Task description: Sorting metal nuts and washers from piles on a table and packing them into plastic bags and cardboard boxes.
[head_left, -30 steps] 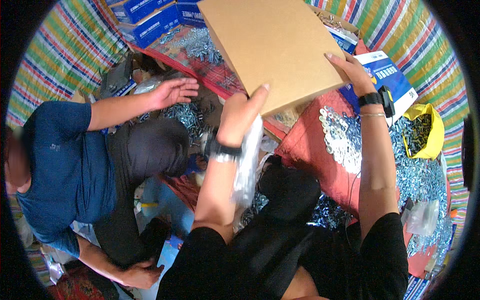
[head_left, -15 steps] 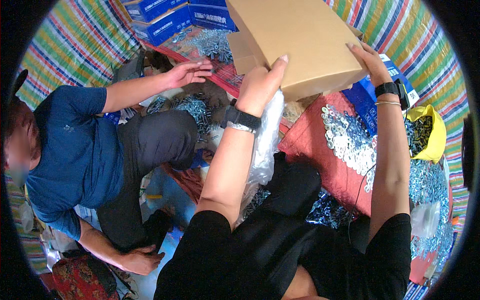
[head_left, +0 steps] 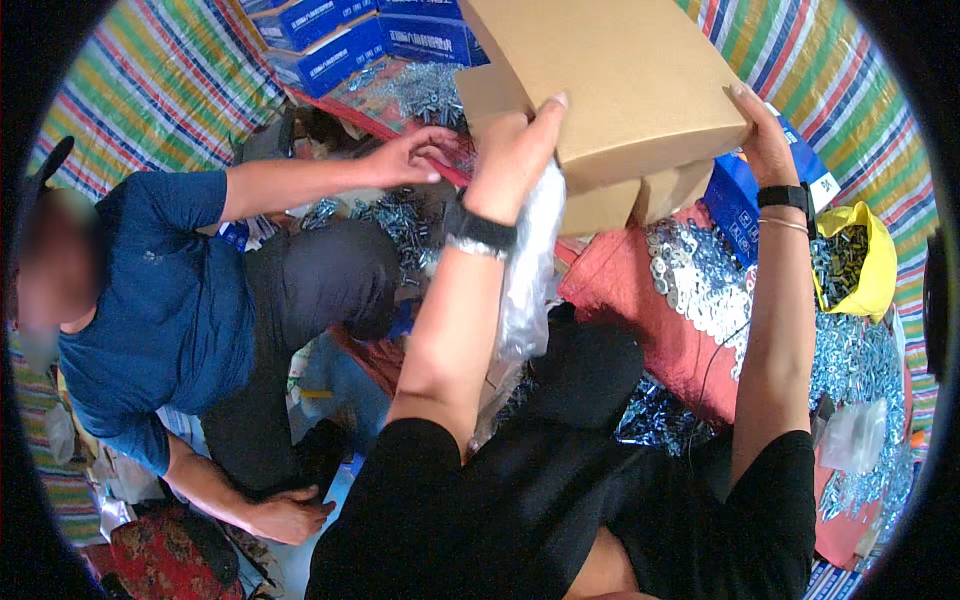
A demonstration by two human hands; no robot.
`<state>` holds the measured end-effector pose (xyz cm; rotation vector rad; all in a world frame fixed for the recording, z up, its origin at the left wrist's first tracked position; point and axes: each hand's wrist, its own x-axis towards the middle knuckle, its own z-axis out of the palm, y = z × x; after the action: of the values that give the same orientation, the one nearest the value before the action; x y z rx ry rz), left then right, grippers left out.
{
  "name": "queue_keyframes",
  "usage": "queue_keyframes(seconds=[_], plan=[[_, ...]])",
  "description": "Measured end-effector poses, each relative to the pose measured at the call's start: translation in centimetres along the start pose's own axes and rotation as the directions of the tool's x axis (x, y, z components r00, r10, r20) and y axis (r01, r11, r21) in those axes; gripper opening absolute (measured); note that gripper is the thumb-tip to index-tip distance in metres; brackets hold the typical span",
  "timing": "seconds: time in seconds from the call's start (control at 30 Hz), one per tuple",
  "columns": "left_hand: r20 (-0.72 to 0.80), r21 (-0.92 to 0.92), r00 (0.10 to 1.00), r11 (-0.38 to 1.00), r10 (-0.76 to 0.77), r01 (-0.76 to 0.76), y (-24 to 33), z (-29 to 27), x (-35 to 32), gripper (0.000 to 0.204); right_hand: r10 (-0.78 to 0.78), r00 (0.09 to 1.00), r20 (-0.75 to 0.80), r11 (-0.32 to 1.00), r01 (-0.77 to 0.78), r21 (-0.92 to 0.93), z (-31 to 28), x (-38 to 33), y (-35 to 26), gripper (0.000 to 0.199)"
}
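Note:
A large brown cardboard box (head_left: 620, 80) is held up in front of me, tilted, its flaps hanging loose on the underside and left side. My left hand (head_left: 515, 150) grips its left edge, thumb on the cardboard. At the right edge my right hand (head_left: 765, 140) clasps the box, with the thumb on top and the other fingers partly hidden. A crumpled clear plastic bag (head_left: 532, 280) hangs just below my left hand; whether the hand holds it too I cannot tell. Beneath the box, white washers (head_left: 700, 290) lie spread on a red cloth (head_left: 620, 280).
A co-worker in a blue shirt (head_left: 165, 290) sits at the left, one hand (head_left: 415, 158) reaching near the box. Blue boxes (head_left: 330, 40) are stacked at the back. A yellow bag (head_left: 865, 265) of metal parts and heaped screws (head_left: 850, 360) lie at the right.
The box has shifted slightly to the right and tipped, showing more of its lower flaps. The co-worker's raised hand has moved right, toward my left wrist.

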<state>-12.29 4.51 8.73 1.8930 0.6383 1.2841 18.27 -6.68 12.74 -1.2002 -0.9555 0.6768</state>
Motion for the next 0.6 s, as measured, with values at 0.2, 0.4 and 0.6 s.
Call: queue_keyframes(seconds=[0.2,0.4,0.6], plan=[[0.060,-0.101,0.984,0.979,-0.169,0.174,3.2,-0.1,-1.0,0.056,-0.023,0.994,-0.106,0.999,0.018,-0.048,-0.7,-1.2,-2.4,0.050],[0.047,-0.016,0.998,0.999,-0.028,0.029,7.0,1.7,-1.9,0.048,-0.317,0.872,-0.374,0.852,0.435,0.292,-4.4,-6.9,-6.5,0.050],[0.196,-0.264,0.979,0.965,0.058,-0.004,6.4,9.4,-4.0,0.043,-0.433,0.744,-0.509,0.858,0.513,0.019,-13.7,-13.6,-9.5,0.050]])
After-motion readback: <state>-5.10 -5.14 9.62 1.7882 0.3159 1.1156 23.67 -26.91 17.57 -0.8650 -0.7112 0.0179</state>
